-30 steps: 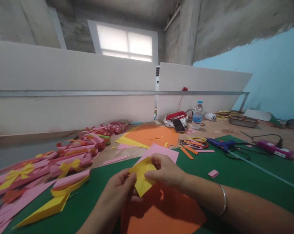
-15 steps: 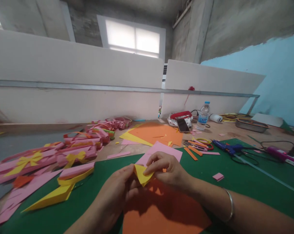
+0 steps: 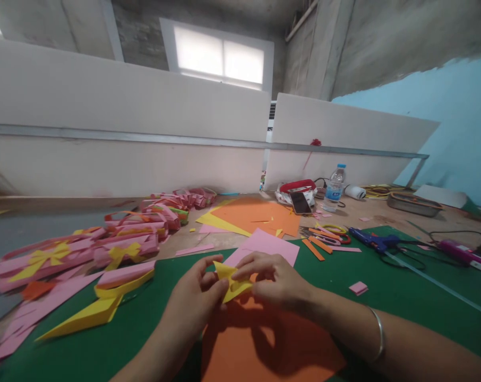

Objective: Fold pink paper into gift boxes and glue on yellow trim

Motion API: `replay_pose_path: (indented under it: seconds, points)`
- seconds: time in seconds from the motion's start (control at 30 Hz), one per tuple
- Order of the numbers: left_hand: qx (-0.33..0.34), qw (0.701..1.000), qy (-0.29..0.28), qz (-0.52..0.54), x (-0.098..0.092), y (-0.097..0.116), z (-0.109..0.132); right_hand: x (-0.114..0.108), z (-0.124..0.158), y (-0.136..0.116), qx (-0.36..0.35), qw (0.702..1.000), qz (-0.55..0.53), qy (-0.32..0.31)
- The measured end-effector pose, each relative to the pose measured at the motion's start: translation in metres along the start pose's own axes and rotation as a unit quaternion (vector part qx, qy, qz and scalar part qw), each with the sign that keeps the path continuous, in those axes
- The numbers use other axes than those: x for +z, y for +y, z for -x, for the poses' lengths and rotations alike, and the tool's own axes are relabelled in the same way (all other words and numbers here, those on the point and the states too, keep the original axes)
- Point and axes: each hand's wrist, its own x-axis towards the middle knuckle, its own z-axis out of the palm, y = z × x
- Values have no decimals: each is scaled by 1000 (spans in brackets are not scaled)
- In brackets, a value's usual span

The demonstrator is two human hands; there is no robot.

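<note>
A small folded piece of yellow paper [image 3: 233, 282] is held between both hands, above an orange sheet [image 3: 272, 345]. My left hand [image 3: 198, 297] pinches its left edge with thumb and fingers. On the opposite side, my right hand [image 3: 278, 281] grips it with bent fingers, partly covering it. Behind the hands lies a pink sheet [image 3: 270, 244]. To the left are a long folded yellow paper piece [image 3: 83, 318] and a pink folded piece [image 3: 125, 271].
Finished-looking pink paper bags with yellow bows [image 3: 45, 260] are heaped at left. Scissors [image 3: 328, 233], a blue glue gun [image 3: 374, 240] and a purple device [image 3: 465, 254] lie at right on the green mat [image 3: 408, 302]. A water bottle [image 3: 335, 191] and a phone [image 3: 301, 202] stand farther back.
The yellow paper has been turned and its folds opened somewhat. My left fingers have shifted up around its left edge, with the thumb now in front. The right hand stays on it.
</note>
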Motion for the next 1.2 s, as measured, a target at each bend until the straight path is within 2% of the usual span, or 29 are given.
replay_pose_path:
  seconds: [0.1, 0.2, 0.3, 0.47, 0.63, 0.87, 1.03, 1.2]
  points:
    - [96, 984, 19, -148, -3, -4, -2, 1, -1, 0, 80, 992, -98, 26]
    - [134, 974, 27, -184, 0, -4, 0, 5, -3, 7, 95, 991, -81, 38]
    - [116, 986, 4, -124, 5, 0, 5, 6, -5, 12, 110, 990, -75, 45]
    - [56, 998, -21, -20, 9, 5, 7, 3, -7, 10, 99, 981, -142, 92]
    - [20, 999, -15, -26, 9, 9, 9, 2, -8, 10, 91, 979, -158, 89]
    - [-37, 998, -36, -22, 9, 10, 12, 1, -10, 21, 74, 979, -179, 66]
    - [-16, 997, -35, -63, 10, 4, 12, 2, -7, 12, 48, 985, -162, 46]
    - [17, 994, -37, -103, 12, 6, 15, 4, -3, 7, 44, 984, -151, 80]
